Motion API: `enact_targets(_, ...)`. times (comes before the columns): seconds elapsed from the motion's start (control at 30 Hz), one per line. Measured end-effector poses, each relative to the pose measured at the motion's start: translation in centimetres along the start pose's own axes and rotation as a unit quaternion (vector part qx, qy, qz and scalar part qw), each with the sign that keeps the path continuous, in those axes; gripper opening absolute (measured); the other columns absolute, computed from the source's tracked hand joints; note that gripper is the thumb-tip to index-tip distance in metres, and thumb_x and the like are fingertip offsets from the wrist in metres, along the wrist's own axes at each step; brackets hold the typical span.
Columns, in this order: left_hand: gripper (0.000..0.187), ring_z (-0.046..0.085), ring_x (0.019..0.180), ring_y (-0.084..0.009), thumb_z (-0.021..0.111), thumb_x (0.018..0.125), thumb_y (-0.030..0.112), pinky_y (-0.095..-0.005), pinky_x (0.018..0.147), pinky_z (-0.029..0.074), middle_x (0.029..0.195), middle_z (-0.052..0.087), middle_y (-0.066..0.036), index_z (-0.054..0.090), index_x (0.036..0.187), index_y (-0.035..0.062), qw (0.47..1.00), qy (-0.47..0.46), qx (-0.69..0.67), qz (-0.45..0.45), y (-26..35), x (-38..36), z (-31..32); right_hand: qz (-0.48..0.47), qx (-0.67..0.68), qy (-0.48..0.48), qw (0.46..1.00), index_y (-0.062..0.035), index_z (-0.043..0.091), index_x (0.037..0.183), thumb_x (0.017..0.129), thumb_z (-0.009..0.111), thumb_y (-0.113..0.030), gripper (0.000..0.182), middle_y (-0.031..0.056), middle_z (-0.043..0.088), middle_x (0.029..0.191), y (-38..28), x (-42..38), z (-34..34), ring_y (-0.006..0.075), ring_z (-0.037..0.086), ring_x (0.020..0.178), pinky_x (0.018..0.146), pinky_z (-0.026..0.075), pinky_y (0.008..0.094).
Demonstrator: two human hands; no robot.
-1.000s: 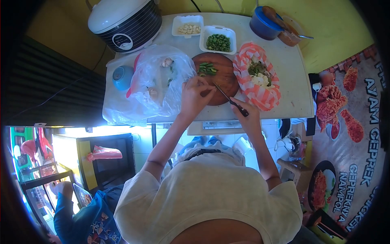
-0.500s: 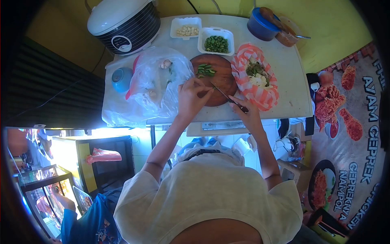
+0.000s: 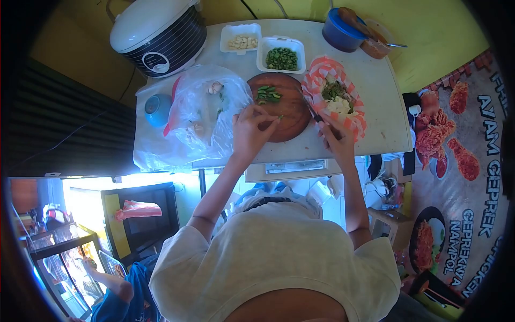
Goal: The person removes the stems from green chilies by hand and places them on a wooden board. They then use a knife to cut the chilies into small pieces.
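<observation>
My left hand (image 3: 252,129) is closed in a pinch on a small green chili piece (image 3: 280,117) above the lower left part of the round wooden cutting board (image 3: 289,126). A small pile of cut green chilies (image 3: 268,94) lies on the board's upper left. My right hand (image 3: 337,133) grips a knife (image 3: 311,109), its blade pointing up and left over the board's right edge. Beside that hand, a red-and-white checked paper lining (image 3: 353,126) holds white and dark green scraps. A clear plastic bag (image 3: 206,142) with garlic bulbs (image 3: 215,87) touches or nearly touches my left hand.
At the back stand a foam box of peeled garlic (image 3: 243,43), a foam box of chopped green chilies (image 3: 281,59) and a blue-lidded tub (image 3: 343,35). A rice cooker (image 3: 161,40) and a blue cup (image 3: 157,109) are at left. Another person's arm (image 3: 110,279) shows lower left.
My right hand has moved the knife rightward, from near my left fingers to the board's right edge. My left hand stays at about the same spot. The other person's arm has shifted.
</observation>
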State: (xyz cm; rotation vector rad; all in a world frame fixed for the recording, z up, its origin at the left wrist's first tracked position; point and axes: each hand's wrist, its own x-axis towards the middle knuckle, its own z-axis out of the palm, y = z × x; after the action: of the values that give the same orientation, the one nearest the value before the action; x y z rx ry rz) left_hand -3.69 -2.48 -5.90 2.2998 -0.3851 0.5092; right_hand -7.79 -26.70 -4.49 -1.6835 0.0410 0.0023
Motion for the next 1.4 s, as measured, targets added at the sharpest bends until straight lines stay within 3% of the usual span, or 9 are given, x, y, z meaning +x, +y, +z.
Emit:
enact_targets(0.17,0.01,0.059,0.093,-0.0195,0.08,0.076,0.022,-0.0372,0.083,0.037,0.091,0.061,0.0,0.078,0.081,0.0136,1.0,-0.01,-0.005,-0.001,0.5,0.9,1.0,-0.011,0.06,0.084,0.995,-0.0036,0.064,0.126,0.098,0.062,-0.021,0.033,0.0003,0.06,0.065,-0.2,3.5,-3.7,0.0032,0.046,0.044,0.039,0.035,0.0192)
enact_targets(0.43,0.015,0.06,0.09,-0.0189,0.081,0.076,0.024,-0.0361,0.082,0.036,0.091,0.061,-0.002,0.079,0.086,0.0129,1.0,-0.009,0.001,0.002,0.8,1.4,1.7,0.027,-0.013,0.023,0.999,-0.0009,0.066,0.123,0.098,0.062,-0.023,0.033,0.0015,0.057,0.058,-0.8,5.0,-4.8,0.005,0.046,0.044,0.04,0.035,0.0219)
enact_targets(0.5,0.015,0.06,0.09,-0.0189,0.081,0.076,0.024,-0.0361,0.082,0.036,0.091,0.061,-0.002,0.079,0.086,0.013,1.0,-0.01,-0.002,0.0,0.8,1.4,1.6,-0.017,-0.144,0.079,0.986,-0.0007,0.066,0.122,0.099,0.061,-0.022,0.032,0.0021,0.057,0.058,-0.5,5.3,-4.7,0.0058,0.046,0.044,0.041,0.034,0.0239)
enact_targets(0.6,0.014,0.059,0.092,-0.0195,0.08,0.076,0.024,-0.0366,0.083,0.036,0.091,0.061,-0.002,0.079,0.085,0.0143,1.0,-0.013,-0.007,-0.009,0.9,1.4,1.6,-0.01,-0.127,0.118,0.985,-0.001,0.066,0.122,0.099,0.061,-0.023,0.032,0.0016,0.056,0.058,-1.0,5.0,-4.3,0.0055,0.044,0.044,0.041,0.033,0.0252)
enact_targets(0.83,0.012,0.059,0.096,-0.0202,0.079,0.077,0.025,-0.0373,0.085,0.037,0.093,0.061,-0.001,0.078,0.084,0.0152,1.0,-0.019,-0.008,-0.018,0.8,1.3,1.7,0.032,-0.043,0.059,0.997,-0.0002,0.066,0.122,0.099,0.06,-0.021,0.031,0.0021,0.057,0.059,-3.0,4.6,-3.5,0.0059,0.045,0.043,0.04,0.034,0.0243)
enact_targets(0.93,0.012,0.059,0.096,-0.0203,0.079,0.077,0.025,-0.0375,0.085,0.037,0.093,0.061,-0.001,0.078,0.084,0.0149,1.0,-0.017,-0.006,-0.012,0.9,1.3,1.6,0.006,-0.064,0.035,0.997,-0.0009,0.066,0.122,0.099,0.059,-0.02,0.03,0.0037,0.058,0.059,-2.7,5.3,-3.2,0.007,0.045,0.041,0.039,0.035,0.0244)
enact_targets(1.03,0.013,0.059,0.096,-0.0202,0.079,0.077,0.025,-0.0375,0.085,0.036,0.093,0.061,-0.001,0.078,0.085,0.0147,1.0,-0.017,-0.014,-0.016,0.8,1.3,1.6,0.002,-0.174,0.041,0.984,-0.0019,0.067,0.122,0.099,0.059,-0.019,0.03,0.0049,0.058,0.059,-2.5,6.0,-3.8,0.0078,0.046,0.04,0.039,0.036,0.0251)
enact_targets(1.13,0.013,0.059,0.095,-0.0201,0.079,0.077,0.025,-0.0374,0.085,0.036,0.093,0.061,-0.001,0.078,0.085,0.0144,1.0,-0.012,-0.011,-0.01,0.8,1.2,1.6,0.003,-0.216,0.08,0.973,-0.0024,0.067,0.122,0.099,0.059,-0.019,0.03,0.0058,0.059,0.06,-3.4,5.9,-4.9,0.0083,0.046,0.04,0.04,0.036,0.0251)
enact_targets(1.4,0.013,0.059,0.094,-0.0196,0.079,0.077,0.024,-0.0373,0.084,0.036,0.092,0.06,-0.001,0.078,0.085,0.0141,1.0,-0.011,-0.01,-0.004,0.7,1.2,1.7,-0.015,-0.122,0.058,0.991,-0.0049,0.067,0.124,0.098,0.06,-0.021,0.031,0.0048,0.06,0.061,-4.3,4.7,-5.1,0.007,0.048,0.045,0.043,0.037,0.0249)
